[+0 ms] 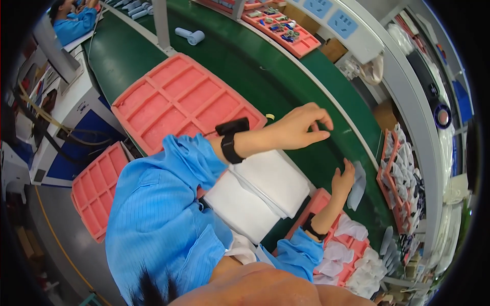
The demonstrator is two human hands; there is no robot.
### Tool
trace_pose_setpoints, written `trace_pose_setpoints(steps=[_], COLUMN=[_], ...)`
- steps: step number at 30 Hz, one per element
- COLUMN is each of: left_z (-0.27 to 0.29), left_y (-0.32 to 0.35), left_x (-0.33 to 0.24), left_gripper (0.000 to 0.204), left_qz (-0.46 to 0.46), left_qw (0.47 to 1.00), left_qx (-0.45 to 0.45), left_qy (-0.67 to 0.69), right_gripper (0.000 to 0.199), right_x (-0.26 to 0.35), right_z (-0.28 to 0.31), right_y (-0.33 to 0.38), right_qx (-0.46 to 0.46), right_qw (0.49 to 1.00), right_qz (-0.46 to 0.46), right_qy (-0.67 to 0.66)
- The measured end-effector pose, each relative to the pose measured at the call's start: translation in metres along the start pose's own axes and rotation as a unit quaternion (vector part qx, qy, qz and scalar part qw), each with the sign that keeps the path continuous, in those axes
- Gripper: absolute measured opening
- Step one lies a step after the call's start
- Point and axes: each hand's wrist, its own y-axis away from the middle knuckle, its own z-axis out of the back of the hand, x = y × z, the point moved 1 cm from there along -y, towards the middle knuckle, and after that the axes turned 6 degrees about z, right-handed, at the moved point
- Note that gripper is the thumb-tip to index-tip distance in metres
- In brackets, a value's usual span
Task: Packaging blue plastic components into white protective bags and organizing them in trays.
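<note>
My left hand [306,127] reaches over the green belt, thumb and curled fingers apart, with nothing visible between them. My right hand [344,181] is nearer the right side, fingers loosely spread. Just beside it on the belt lies a pale grey-blue elongated piece [358,186]; whether the fingers touch it I cannot tell. Below my left forearm are two white flat stacks [270,181], side by side, possibly sheets or bags. A pink compartment tray [178,97] lies beyond that forearm, no parts visible in it. Black bands circle both wrists; the left one carries a small black box.
Another pink tray [347,250] by my right forearm holds crumpled white bags [337,257]. More trays [390,168] with wrapped parts line the right side. Light-blue pieces [191,35] lie farther up the belt [229,51]. A small-parts tray [280,30] stands behind. A person in blue [74,25] sits far left.
</note>
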Motion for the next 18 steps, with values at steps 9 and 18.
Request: trace_pose_setpoints(steps=[9, 18], left_z=[0.239, 0.377], left_y=[-0.065, -0.025], left_x=[0.151, 0.257], left_gripper=[0.061, 0.083], left_qz=[0.246, 0.328], left_qw=[0.743, 0.748], left_qx=[-0.262, -0.378], left_qy=[-0.564, -0.436], right_gripper=[0.035, 0.036], right_x=[0.024, 0.047], right_z=[0.004, 0.01], right_y=[-0.003, -0.005], right_qx=[0.025, 0.059], right_qw=[0.98, 0.965], right_qz=[0.005, -0.015], right_qy=[-0.198, -0.255])
